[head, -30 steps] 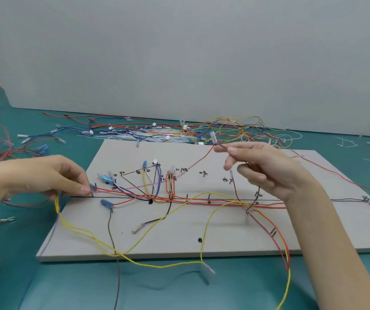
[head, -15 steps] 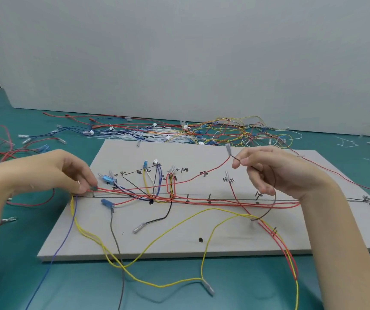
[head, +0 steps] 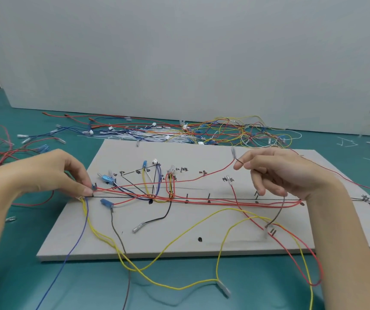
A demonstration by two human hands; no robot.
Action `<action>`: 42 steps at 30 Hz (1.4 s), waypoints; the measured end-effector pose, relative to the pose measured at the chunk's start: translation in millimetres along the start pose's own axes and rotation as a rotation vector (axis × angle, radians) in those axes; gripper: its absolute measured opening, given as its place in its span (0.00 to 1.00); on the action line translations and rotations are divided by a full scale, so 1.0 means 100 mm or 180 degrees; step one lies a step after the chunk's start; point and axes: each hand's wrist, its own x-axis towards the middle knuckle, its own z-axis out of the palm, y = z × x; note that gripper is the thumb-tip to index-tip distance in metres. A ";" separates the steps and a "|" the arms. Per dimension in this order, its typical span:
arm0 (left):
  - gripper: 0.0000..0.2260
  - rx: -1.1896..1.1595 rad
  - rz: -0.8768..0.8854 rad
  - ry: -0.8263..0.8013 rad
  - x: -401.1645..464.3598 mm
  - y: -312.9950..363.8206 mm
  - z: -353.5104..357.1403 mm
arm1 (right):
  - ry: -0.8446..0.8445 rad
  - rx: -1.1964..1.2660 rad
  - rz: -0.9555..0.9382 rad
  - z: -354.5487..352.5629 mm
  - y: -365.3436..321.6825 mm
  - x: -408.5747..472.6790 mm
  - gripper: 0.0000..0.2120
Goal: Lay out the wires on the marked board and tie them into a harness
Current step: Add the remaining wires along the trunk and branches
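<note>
Two hands work over a pale marked board (head: 135, 242) lying flat on a teal table (head: 23, 276). At the board's left edge, the left hand (head: 52, 175) has thumb and forefinger curled together, pinching the gathered ends of several wires where a small blue connector (head: 94, 187) sits; two yellow wires (head: 157, 253) and a blue wire (head: 67, 253) drop from that pinch and trail off the board's near edge onto the table. The right hand (head: 291, 175) is raised above the right half of the board, fingers curled, its thumb and forefinger nipping a thin dark wire (head: 278, 211) just below a clear terminal (head: 233, 151) that sticks up beside the fingertips; that wire hangs down in a loose curve to a terminal lying on the board near its front right.

Between the hands, red wires (head: 224, 201) run along a black line drawn across the board, crossing short tick marks and handwritten labels (too small to read). Blue, white, yellow and black wires branch upward from the line left of centre. A black wire (head: 164, 214) curls forward to a clear terminal (head: 137, 228) resting on the board.

Behind the board, near the white wall (head: 179, 52), lies a loose tangle of spare wires (head: 202, 130) in red, yellow, blue and white.
</note>
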 end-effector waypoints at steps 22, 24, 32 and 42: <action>0.07 0.1085 0.1380 0.0991 -0.34 1.11 0.95 | 0.0663 0.2417 0.0006 0.03 0.01 0.12 0.13; 0.08 0.0453 0.1564 0.0610 -0.39 1.31 1.12 | 0.0582 0.2445 0.0015 0.06 0.02 0.14 0.13; 0.14 0.0510 0.1718 -0.0205 -0.28 1.59 1.74 | 0.0250 0.2717 0.0094 0.20 0.04 0.23 0.18; 0.14 0.0111 0.2209 0.0756 -0.40 1.63 1.93 | 0.0125 0.3385 0.0275 0.35 0.00 0.32 0.13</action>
